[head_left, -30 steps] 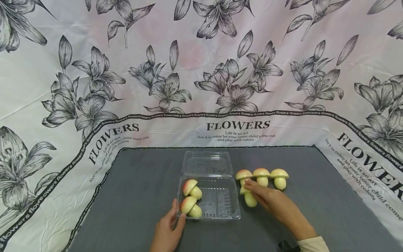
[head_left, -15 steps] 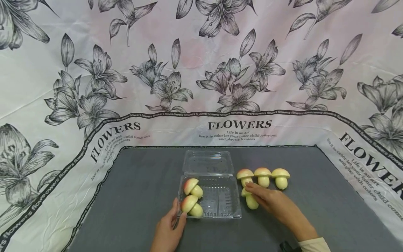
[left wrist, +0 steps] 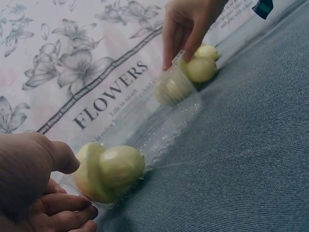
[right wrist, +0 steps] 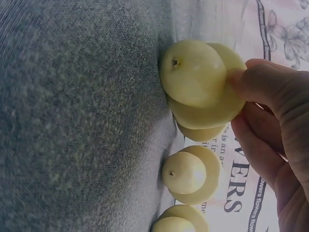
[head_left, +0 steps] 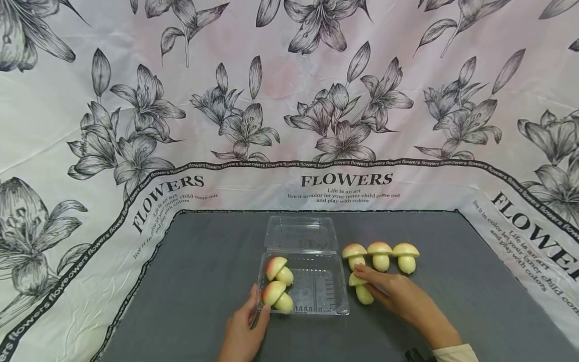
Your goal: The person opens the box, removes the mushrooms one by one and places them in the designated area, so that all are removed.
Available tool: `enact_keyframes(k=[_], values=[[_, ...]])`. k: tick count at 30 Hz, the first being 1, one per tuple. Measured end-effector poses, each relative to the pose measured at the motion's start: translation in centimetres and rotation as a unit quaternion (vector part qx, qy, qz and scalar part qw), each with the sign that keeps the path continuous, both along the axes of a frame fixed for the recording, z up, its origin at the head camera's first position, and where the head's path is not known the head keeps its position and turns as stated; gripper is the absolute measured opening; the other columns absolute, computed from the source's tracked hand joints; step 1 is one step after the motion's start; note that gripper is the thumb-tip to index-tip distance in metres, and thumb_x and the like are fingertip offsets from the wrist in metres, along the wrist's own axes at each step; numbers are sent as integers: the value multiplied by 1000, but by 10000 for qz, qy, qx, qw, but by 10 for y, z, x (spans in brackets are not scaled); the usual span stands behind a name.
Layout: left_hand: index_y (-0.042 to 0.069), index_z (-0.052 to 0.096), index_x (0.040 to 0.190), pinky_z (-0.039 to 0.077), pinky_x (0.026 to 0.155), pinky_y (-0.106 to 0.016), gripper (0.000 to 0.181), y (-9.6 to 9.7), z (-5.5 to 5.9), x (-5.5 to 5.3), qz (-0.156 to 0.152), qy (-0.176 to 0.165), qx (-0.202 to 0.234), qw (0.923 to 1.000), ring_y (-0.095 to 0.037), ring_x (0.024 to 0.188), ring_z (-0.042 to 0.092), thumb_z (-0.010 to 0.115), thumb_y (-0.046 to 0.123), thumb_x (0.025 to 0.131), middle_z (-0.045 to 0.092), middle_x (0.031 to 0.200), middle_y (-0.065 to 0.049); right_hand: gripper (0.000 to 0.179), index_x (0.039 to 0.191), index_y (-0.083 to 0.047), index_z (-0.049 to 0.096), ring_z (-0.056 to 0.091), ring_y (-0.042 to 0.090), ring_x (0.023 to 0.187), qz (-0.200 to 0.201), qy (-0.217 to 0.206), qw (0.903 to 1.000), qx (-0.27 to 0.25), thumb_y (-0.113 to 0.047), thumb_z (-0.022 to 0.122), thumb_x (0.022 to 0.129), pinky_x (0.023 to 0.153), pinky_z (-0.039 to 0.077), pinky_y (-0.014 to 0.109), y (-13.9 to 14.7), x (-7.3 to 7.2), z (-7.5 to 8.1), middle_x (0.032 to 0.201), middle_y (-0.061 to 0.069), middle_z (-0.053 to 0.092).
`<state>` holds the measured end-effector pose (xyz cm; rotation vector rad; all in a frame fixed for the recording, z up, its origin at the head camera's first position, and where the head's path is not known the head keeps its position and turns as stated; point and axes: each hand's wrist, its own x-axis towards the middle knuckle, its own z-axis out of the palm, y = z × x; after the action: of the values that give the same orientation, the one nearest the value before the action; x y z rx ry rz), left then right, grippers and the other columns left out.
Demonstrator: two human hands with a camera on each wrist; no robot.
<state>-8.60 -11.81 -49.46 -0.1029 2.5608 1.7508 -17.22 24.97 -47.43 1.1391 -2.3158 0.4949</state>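
Note:
A clear plastic box (head_left: 316, 289) lies with its lid folded back. Two mushroom-shaped pieces, pale yellow with reddish caps, lie along its left side: a back one (head_left: 276, 268) and a front one (head_left: 274, 292). My left hand (head_left: 244, 329) grips the box's near left corner, thumb above and fingers along the outside, seen close in the left wrist view. Right of the box, my right hand (head_left: 402, 301) pinches the cap of the nearest mushroom-shaped piece (head_left: 364, 295) between thumb and fingers. Its stem (right wrist: 193, 72) points at the camera in the right wrist view, low by the table.
Behind the pinched piece stand a left mushroom-shaped piece (head_left: 355, 253), a middle one (head_left: 380, 255) and a right one (head_left: 406, 257) in a row. The grey tabletop (head_left: 194, 271) ends at a floral cloth (head_left: 244, 188). A dark object (head_left: 413, 355) sits by the right sleeve.
The pinched mushroom-shaped piece has shifted slightly toward me, away from the row behind it, with my right hand on it. My left hand stays at the box. The head view drifts slightly.

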Motion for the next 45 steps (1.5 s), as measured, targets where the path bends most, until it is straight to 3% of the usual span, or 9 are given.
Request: enact_keyframes(k=[6,12,20,27,32,35,39,43,45], values=[[4,32,152,47,104,-47,76,0,1,-1,49,25,6,10000,-36,132,46,60,48,96,48,143,-22,67,132,-15,64,70,8,72,90,-47,9999,28,1,85,71,60,55,20,-1,0,4,123,6,68],[5,31,152,46,104,-47,78,-1,1,-2,36,-40,-17,10000,-36,132,45,59,50,96,47,143,-22,70,133,-16,63,72,12,82,69,-6,9999,125,-1,86,68,65,57,23,0,2,7,125,6,67],[3,32,152,47,103,-47,76,-1,1,-1,-23,22,-116,9999,-37,130,48,60,47,97,47,143,-22,62,131,-14,65,67,4,68,-145,-57,9996,239,-6,84,73,56,53,19,-6,6,16,128,2,66],[1,32,151,46,105,-46,76,-1,1,-1,-24,102,-49,9999,-36,132,46,60,45,97,48,142,-23,57,136,-21,60,70,6,85,-206,-302,9987,348,-11,78,83,57,50,12,-25,6,33,133,1,63],[0,31,152,46,105,-46,76,-1,1,-2,-59,63,3,10000,-38,133,44,60,45,97,48,142,-25,61,143,-25,53,53,-13,62,-198,-581,9970,481,-12,75,88,52,41,8,-42,5,43,142,-5,55],[0,31,151,46,105,-47,76,-2,0,-3,-48,97,-19,9999,-38,132,45,60,45,97,48,142,-24,63,146,-25,49,39,-15,52,-167,-804,9947,622,-13,74,89,48,37,8,-52,4,48,147,-4,50],[0,33,151,46,104,-46,75,-2,-1,-3,20,196,-46,9998,-36,132,46,60,44,97,49,141,-23,60,146,-23,48,52,-8,57,72,-990,9923,734,-15,72,91,49,41,11,-70,1,53,149,-1,47],[0,33,150,47,103,-45,74,-2,-2,-3,67,230,-70,9997,-35,131,47,61,44,97,50,141,-23,55,144,-18,51,68,7,87,346,-1007,9921,667,-18,70,93,63,54,17,-89,-1,54,148,2,48],[0,33,150,48,103,-45,75,-1,-2,-3,51,216,-92,9997,-36,131,47,61,44,97,49,141,-23,55,145,-20,49,68,6,80,358,-1129,9904,720,-21,69,94,60,53,17,-98,-1,53,150,0,47]])
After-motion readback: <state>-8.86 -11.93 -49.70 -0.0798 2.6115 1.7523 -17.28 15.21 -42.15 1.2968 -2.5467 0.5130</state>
